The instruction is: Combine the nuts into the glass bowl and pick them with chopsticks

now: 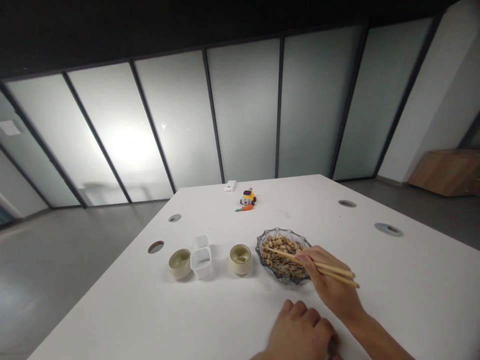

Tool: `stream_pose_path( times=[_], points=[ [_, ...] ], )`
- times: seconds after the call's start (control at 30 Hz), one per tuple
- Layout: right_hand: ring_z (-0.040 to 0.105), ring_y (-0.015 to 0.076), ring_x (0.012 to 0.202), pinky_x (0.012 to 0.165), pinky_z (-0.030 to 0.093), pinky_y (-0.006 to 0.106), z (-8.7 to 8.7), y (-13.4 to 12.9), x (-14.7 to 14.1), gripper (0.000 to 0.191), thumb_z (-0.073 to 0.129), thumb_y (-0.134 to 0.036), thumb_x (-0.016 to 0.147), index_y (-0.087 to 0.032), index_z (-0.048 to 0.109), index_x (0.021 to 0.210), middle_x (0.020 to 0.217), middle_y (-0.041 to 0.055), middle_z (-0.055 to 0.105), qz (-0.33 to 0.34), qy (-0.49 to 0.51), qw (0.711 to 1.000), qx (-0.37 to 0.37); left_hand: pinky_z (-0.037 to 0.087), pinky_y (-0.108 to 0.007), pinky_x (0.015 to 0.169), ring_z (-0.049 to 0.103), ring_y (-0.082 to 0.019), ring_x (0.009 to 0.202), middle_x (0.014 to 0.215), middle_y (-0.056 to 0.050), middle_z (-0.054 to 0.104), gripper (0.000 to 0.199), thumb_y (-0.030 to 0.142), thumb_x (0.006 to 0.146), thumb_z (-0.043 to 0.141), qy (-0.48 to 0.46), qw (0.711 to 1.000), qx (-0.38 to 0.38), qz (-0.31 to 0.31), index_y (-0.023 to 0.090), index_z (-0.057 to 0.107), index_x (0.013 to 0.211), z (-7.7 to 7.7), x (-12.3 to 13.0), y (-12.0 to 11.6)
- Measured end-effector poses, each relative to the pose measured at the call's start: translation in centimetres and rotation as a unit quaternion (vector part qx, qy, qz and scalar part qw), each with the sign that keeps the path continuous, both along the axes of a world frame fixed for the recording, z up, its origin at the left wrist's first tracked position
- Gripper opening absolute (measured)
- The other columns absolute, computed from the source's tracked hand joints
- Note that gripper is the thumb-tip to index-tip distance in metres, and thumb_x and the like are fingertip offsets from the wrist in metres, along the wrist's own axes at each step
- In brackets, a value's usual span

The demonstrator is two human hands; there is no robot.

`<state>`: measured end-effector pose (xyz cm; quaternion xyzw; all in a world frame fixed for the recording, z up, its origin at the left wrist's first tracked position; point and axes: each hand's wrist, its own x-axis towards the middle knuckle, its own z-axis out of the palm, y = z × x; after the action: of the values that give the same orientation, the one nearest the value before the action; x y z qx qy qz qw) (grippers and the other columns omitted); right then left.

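Note:
My right hand (330, 280) grips a pair of light wooden chopsticks (333, 270), whose tips reach into the peanuts. A scalloped glass bowl (261, 256) holds peanuts (279, 244) at the back and striped seeds (288, 265) at the front. In front of the bowl, my left hand (302, 330) rests on the table with its fingers curled; whatever might be under them is hidden. Left of the bowl stands a small ceramic cup (240, 267) with something small at its bottom.
Further left are a white plastic container (202, 269) with its lid part (200, 242) and another ceramic cup (180, 270). Toward the back of the white table (210, 320) lie a toy car (248, 198), an orange-green item (245, 208) and a white device (230, 186). Round holes pierce the tabletop.

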<state>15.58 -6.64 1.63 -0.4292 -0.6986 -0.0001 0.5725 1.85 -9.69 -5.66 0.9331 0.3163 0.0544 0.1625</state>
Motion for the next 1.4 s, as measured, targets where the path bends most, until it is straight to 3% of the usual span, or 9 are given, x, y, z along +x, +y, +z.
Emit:
stream_pose_path(
  times=[0.1, 0.2, 0.3, 0.4, 0.53, 0.73, 0.93, 1.2, 1.4],
  points=[
    [0.075, 0.0208, 0.074, 0.068, 0.062, 0.030, -0.1, 0.2, 0.3, 0.036, 0.061, -0.047, 0.104, -0.024, 0.078, 0.082, 0.080, 0.0046, 0.076, -0.035, 0.062, 0.997, -0.039, 0.047, -0.044, 0.100, 0.063, -0.032, 0.111, 0.116, -0.010, 0.074, 0.039, 0.050, 0.092, 0.069, 0.000, 1.000, 0.003, -0.002, 0.021, 0.071, 0.117, -0.2, 0.0, 0.0],
    [0.075, 0.0214, 0.069, 0.064, 0.065, 0.031, -0.4, 0.8, 0.5, 0.044, 0.069, -0.061, 0.096, -0.021, 0.079, 0.079, 0.075, 0.0057, 0.075, -0.031, 0.229, 0.967, -0.111, 0.047, -0.044, 0.099, 0.064, -0.031, 0.111, 0.116, -0.010, 0.074, 0.039, 0.052, 0.095, 0.066, -0.002, 1.000, 0.018, -0.005, 0.020, 0.070, 0.118, -0.3, 0.0, -0.1],
    [0.075, 0.0198, 0.066, 0.062, 0.069, 0.033, -0.4, 1.5, 0.4, 0.043, 0.087, -0.059, 0.081, -0.018, 0.076, 0.074, 0.074, 0.0038, 0.075, 0.029, 0.444, 0.884, -0.143, 0.047, -0.044, 0.102, 0.064, -0.031, 0.113, 0.117, -0.009, 0.074, 0.040, 0.054, 0.097, 0.065, -0.008, 1.000, 0.020, -0.009, 0.020, 0.069, 0.118, -0.4, -0.2, -0.1],
    [0.076, 0.0182, 0.071, 0.065, 0.072, 0.033, -0.1, 1.8, 0.2, 0.040, 0.100, -0.047, 0.067, -0.017, 0.074, 0.070, 0.076, 0.0014, 0.076, 0.074, 0.576, 0.801, -0.144, 0.047, -0.044, 0.103, 0.064, -0.030, 0.114, 0.118, -0.008, 0.073, 0.039, 0.053, 0.096, 0.067, -0.015, 1.000, 0.013, -0.018, 0.021, 0.069, 0.118, -0.4, -0.3, -0.1],
    [0.077, 0.0162, 0.069, 0.066, 0.073, 0.029, 0.6, 1.6, 0.1, 0.040, 0.105, -0.038, 0.059, -0.017, 0.074, 0.073, 0.074, -0.0014, 0.077, 0.099, 0.648, 0.735, -0.174, 0.047, -0.044, 0.100, 0.064, -0.031, 0.113, 0.117, -0.009, 0.074, 0.039, 0.051, 0.097, 0.066, -0.005, 1.000, 0.013, -0.019, 0.021, 0.069, 0.120, -0.2, -0.2, -0.1],
    [0.077, 0.0132, 0.066, 0.062, 0.070, 0.019, 1.2, 0.8, -0.1, 0.039, 0.105, -0.031, 0.059, -0.020, 0.072, 0.078, 0.074, -0.0049, 0.076, 0.161, 0.680, 0.681, -0.220, 0.047, -0.043, 0.099, 0.064, -0.031, 0.111, 0.115, -0.009, 0.074, 0.039, 0.051, 0.095, 0.066, -0.008, 1.000, 0.003, -0.009, 0.021, 0.070, 0.121, 0.3, -0.1, -0.4],
    [0.074, 0.0088, 0.061, 0.061, 0.068, 0.015, 1.7, -0.1, 0.0, 0.038, 0.102, -0.034, 0.067, -0.021, 0.069, 0.079, 0.075, -0.0073, 0.073, 0.232, 0.646, 0.681, -0.254, 0.047, -0.045, 0.102, 0.063, -0.030, 0.109, 0.115, -0.008, 0.074, 0.040, 0.050, 0.094, 0.065, -0.028, 0.999, -0.013, -0.008, 0.023, 0.070, 0.123, 0.4, -0.3, -0.5],
    [0.065, 0.0069, 0.055, 0.053, 0.064, 0.011, 4.0, -1.2, -0.9, 0.042, 0.104, -0.035, 0.063, -0.020, 0.065, 0.069, 0.067, -0.0073, 0.062, 0.284, 0.633, 0.663, -0.281, 0.048, -0.046, 0.101, 0.065, -0.031, 0.109, 0.116, -0.007, 0.074, 0.039, 0.051, 0.096, 0.063, -0.043, 0.999, -0.003, -0.008, 0.024, 0.069, 0.124, 0.4, -0.5, -0.7],
    [0.063, 0.0080, 0.056, 0.051, 0.063, 0.012, 4.5, -1.6, -1.2, 0.041, 0.100, -0.040, 0.069, -0.021, 0.064, 0.066, 0.066, -0.0060, 0.059, 0.294, 0.588, 0.706, -0.262, 0.048, -0.047, 0.100, 0.066, -0.031, 0.108, 0.115, -0.007, 0.074, 0.038, 0.051, 0.096, 0.061, -0.048, 0.999, -0.007, -0.011, 0.024, 0.068, 0.123, 0.4, -0.6, -0.8]
  ],
)
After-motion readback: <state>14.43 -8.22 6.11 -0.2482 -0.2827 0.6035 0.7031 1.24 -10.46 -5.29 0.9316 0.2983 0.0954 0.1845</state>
